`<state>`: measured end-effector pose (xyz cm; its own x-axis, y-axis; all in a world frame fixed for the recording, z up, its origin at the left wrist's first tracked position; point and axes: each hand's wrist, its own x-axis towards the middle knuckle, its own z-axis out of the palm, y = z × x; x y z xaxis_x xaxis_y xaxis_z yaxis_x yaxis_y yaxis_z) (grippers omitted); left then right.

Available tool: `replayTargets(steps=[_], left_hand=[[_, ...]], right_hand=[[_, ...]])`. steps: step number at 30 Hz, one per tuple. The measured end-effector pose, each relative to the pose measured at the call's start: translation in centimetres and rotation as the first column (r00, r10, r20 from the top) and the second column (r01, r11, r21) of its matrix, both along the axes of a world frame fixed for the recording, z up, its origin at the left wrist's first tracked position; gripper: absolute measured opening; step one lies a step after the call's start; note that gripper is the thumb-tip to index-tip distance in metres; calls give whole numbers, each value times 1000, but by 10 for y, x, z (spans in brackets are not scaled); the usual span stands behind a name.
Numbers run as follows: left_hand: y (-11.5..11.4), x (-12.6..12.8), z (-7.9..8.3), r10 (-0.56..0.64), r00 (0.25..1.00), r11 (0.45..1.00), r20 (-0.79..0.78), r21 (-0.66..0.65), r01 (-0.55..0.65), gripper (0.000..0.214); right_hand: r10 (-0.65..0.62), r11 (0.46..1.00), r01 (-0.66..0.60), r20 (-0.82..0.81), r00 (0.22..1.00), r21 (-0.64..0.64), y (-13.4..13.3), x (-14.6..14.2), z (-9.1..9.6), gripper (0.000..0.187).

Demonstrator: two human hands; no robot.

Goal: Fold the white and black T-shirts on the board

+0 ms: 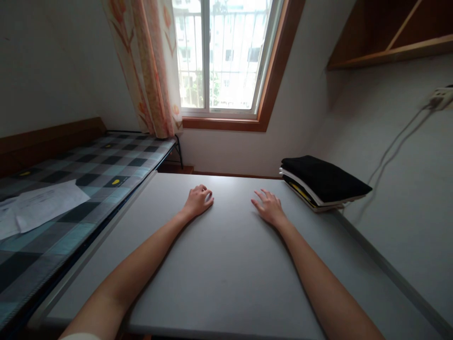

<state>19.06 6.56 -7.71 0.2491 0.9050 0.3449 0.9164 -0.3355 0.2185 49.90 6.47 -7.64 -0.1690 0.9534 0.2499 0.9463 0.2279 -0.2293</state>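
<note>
My left hand [198, 200] rests on the grey-white table [226, 264], its fingers loosely bent and a gap showing between thumb and forefinger. I see nothing held in it, though the undersides of the fingers are hidden. To its right, my right hand [269, 207] lies palm down on the same tabletop with the fingers spread, holding nothing. The two hands are apart. Nearest to my right hand is a stack of books or folders [306, 191] topped by a folded black cloth-like item [322, 177].
A bed with a checked mattress [138, 158] runs along the left, with papers [46, 208] on it. A curtain [152, 71] hangs beside the window [226, 56] ahead. On the right wall are a shelf [392, 54] and a socket with a cable [399, 130].
</note>
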Motion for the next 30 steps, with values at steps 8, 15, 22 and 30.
replayTargets(steps=[8, 15, 22, 30], left_hand=[[-6, 11, -7, -61, 992, 977, -114, -211, 36, 73], [-6, 12, -6, -44, 987, 975, -155, -220, 9, 73], [-7, 12, -7, -47, 987, 981, -154, -193, 16, 71], [-6, 11, -7, -48, 989, 983, -141, -183, 21, 70]], right_hand=[[-6, 975, 14, 38, 999, -222, -6, -7, -8, 73], [-26, 976, 60, 163, 986, -208, -7, -8, -9, 71], [-32, 976, 79, 219, 975, -205, -8, -9, -8, 71], [-33, 979, 72, 203, 979, -189, -9, -9, -7, 70]])
